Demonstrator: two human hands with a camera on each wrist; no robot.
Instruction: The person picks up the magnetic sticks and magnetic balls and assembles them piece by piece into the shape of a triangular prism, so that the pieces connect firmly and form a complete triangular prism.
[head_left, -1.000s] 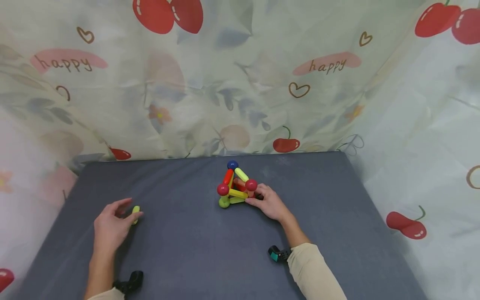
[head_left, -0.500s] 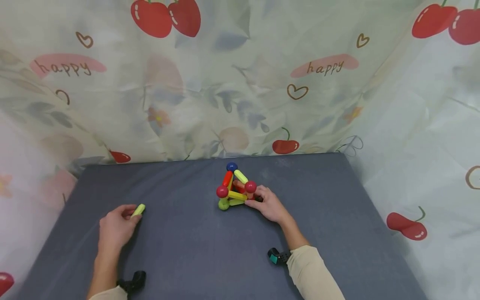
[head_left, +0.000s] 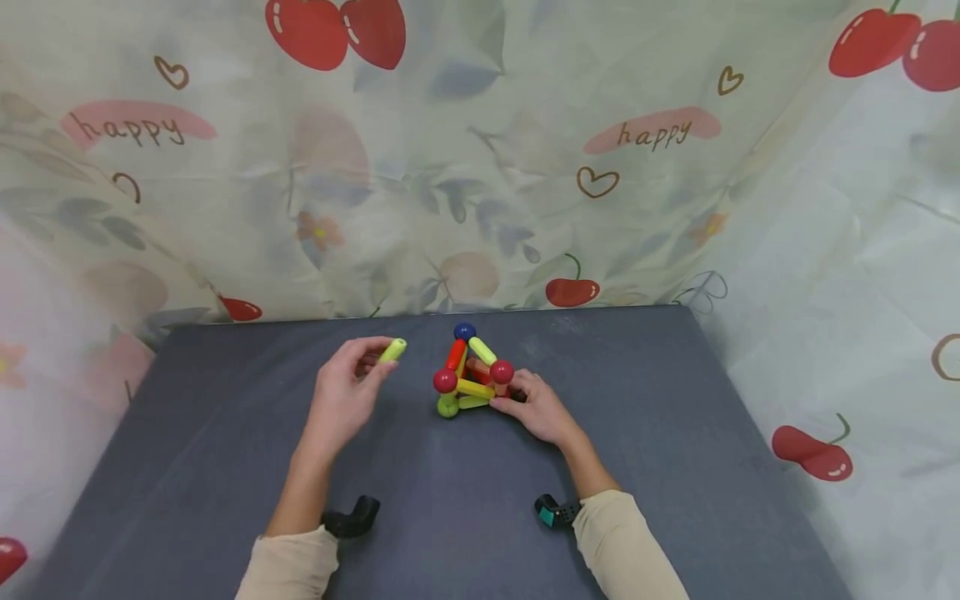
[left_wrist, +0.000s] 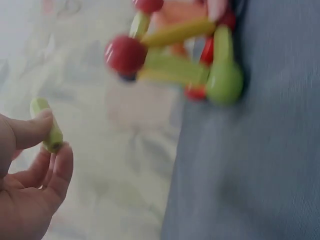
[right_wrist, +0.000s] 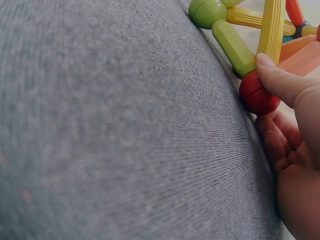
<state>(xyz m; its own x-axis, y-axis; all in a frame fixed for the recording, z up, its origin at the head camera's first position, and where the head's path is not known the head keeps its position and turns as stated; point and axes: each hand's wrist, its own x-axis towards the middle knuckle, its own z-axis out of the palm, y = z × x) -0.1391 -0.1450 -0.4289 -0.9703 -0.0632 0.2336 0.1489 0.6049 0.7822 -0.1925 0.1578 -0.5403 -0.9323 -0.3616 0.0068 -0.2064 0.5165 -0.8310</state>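
Carried beside the structure (head_left: 471, 377) the right hand (head_left: 538, 409) grips, the left hand's (head_left: 342, 400) pinched stick (head_left: 392, 350) points up-right.

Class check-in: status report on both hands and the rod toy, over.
Left hand pinches a green rod, raised beside the toy. Right hand steadies the toy's base. Nothing between rod and toy.

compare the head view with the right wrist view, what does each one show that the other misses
Only the head view shows the left hand pinching a light green rod above the dark grey mat, left of the rod-and-ball structure, along with the structure's blue top ball and the cherry-print cloth behind. Only the right wrist view shows up close a thumb tip on a yellow rod above a red ball low on the structure. Both show the right hand holding the structure, its green corner ball and the mat.
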